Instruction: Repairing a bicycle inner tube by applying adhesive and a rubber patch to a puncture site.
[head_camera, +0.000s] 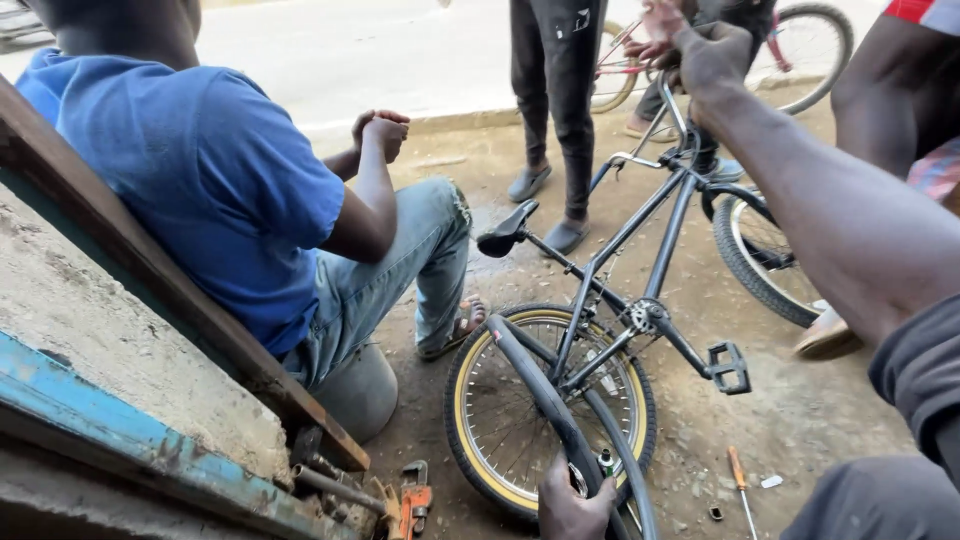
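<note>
Black rubber comes first: a loose tyre (560, 400) arcs across the rear wheel (548, 408) at the lower middle of the frame, and the left hand (572, 505) at the bottom edge has its fingers closed around the tyre's lower end. That wheel, with its yellow-edged rim, stands on the dirt ground (800, 400) and belongs to a dark bicycle (640, 260) leaning toward the upper right. Up there the right hand (712, 55) reaches to the handlebar (668, 100); its fingers look curled shut on the bar, though another person's hand crowds the same spot and I cannot be sure of the grip. A screwdriver (740, 490) lies on the ground at lower right, and pliers (414, 498) with red handles at lower left. A seated person in a blue shirt (200, 170) fills the upper left; someone stands behind the saddle (508, 230)

The bicycle seems steadied only by the upper hand, so a slackened grip could let it tip sideways. The tyre could also spring out of the lower hand, since it is bent under tension
</note>
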